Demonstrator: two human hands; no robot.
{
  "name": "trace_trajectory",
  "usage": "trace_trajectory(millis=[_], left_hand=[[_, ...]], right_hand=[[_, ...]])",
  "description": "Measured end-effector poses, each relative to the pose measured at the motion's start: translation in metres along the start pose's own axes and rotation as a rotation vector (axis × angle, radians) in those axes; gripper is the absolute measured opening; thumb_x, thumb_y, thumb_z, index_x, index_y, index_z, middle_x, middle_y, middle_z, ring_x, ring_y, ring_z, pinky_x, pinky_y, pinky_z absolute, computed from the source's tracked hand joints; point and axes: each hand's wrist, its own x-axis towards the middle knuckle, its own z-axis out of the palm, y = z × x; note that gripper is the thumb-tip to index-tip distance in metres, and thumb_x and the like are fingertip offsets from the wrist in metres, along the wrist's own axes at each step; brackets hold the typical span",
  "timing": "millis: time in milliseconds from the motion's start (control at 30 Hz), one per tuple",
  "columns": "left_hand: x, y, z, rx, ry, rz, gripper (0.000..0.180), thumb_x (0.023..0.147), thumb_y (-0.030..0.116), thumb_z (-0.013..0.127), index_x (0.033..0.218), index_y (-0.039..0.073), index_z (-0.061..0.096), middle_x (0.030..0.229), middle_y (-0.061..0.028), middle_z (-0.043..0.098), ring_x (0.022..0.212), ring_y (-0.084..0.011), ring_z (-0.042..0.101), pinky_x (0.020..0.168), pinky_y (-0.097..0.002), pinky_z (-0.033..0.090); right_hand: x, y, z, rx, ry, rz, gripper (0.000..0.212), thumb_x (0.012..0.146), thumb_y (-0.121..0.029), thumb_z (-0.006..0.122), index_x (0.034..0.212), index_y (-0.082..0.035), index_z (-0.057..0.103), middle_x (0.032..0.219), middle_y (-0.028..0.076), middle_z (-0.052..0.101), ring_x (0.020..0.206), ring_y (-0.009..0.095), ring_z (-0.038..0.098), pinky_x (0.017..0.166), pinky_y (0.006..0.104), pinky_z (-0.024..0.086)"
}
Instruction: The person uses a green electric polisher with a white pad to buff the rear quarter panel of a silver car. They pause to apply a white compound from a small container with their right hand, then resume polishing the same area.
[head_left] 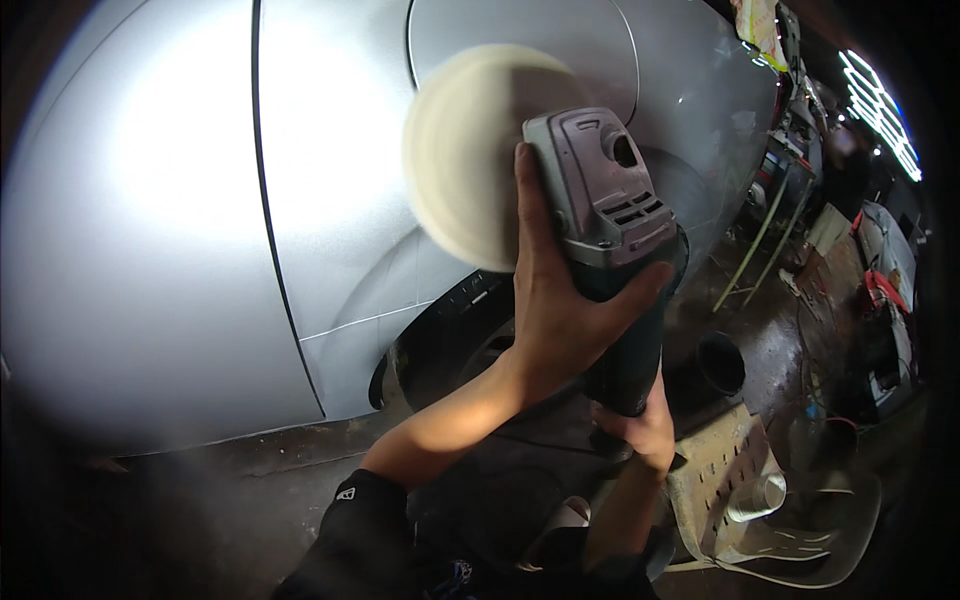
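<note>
A polisher (pixel 610 200) with a metal-grey head and a dark green body is held up against the side of a silver car (pixel 340 150). Its round cream pad (pixel 450 160) is smeared by motion and overlaps the round fuel flap (pixel 530 25); I cannot tell how firmly it meets the paint. My left hand (pixel 565 315) wraps the polisher just behind the head, index finger stretched along its side. Lower down, my right hand (pixel 648 430) closes round the rear of the body, its fingers partly hidden.
Below the panel is the car's dark wheel arch (pixel 440 325). At the lower right stands a beige plastic chair (pixel 715 480) with a translucent cup (pixel 757 497) on it. Behind it sits a black bucket (pixel 720 362). Farther right, a person (pixel 835 200) is near a stand and cables on the floor.
</note>
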Motion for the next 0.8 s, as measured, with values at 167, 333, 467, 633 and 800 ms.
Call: trace_trajectory(millis=[167, 333, 467, 633, 800], left_hand=[[0.040, 0.015, 0.000, -0.004, 0.073, 0.024, 0.123, 0.069, 0.030, 0.082, 0.152, 0.002, -0.004, 0.143, -0.0313, 0.033, 0.128, -0.0434, 0.044, 0.105, -0.0472, 0.038], [0.074, 0.037, -0.012, 0.125, 0.115, 0.077, 0.124, 0.068, 0.030, 0.083, 0.152, 0.002, -0.004, 0.142, -0.0329, 0.033, 0.128, -0.0462, 0.042, 0.106, -0.0476, 0.037], [0.039, 0.023, -0.019, 0.079, 0.135, 0.142, 0.122, 0.070, 0.026, 0.083, 0.151, 0.001, -0.005, 0.138, -0.0290, 0.039, 0.125, -0.0400, 0.047, 0.104, -0.0440, 0.040], [0.031, 0.021, -0.021, 0.081, 0.106, 0.213, 0.119, 0.074, 0.018, 0.082, 0.151, 0.003, -0.007, 0.131, -0.0217, 0.050, 0.115, -0.0281, 0.057, 0.096, -0.0384, 0.049], [0.080, 0.032, -0.011, 0.162, 0.130, 0.149, 0.125, 0.068, 0.034, 0.083, 0.152, 0.004, -0.004, 0.142, -0.0332, 0.032, 0.126, -0.0475, 0.043, 0.103, -0.0493, 0.039]], right_hand=[[0.027, -0.037, -0.004, -0.062, -0.044, -0.061, 0.113, 0.054, 0.001, 0.075, 0.151, 0.002, 0.016, 0.132, 0.014, 0.048, 0.122, 0.024, 0.044, 0.104, 0.0348, 0.033], [0.060, -0.071, 0.012, 0.045, -0.116, -0.083, 0.111, 0.058, 0.015, 0.065, 0.153, -0.003, 0.010, 0.100, 0.014, 0.060, 0.071, 0.020, 0.060, 0.062, 0.0322, 0.050], [0.036, -0.035, 0.003, -0.089, -0.156, -0.094, 0.112, 0.056, 0.007, 0.071, 0.152, 0.000, 0.014, 0.128, 0.013, 0.052, 0.112, 0.023, 0.054, 0.096, 0.0345, 0.042], [0.033, -0.037, 0.007, -0.038, -0.116, -0.063, 0.111, 0.055, 0.004, 0.074, 0.151, 0.002, 0.018, 0.139, 0.011, 0.045, 0.126, 0.021, 0.043, 0.104, 0.0329, 0.033], [0.068, -0.067, 0.007, -0.003, -0.101, -0.058, 0.106, 0.059, 0.009, 0.069, 0.151, -0.002, 0.019, 0.120, 0.011, 0.056, 0.092, 0.017, 0.060, 0.073, 0.0291, 0.050]])
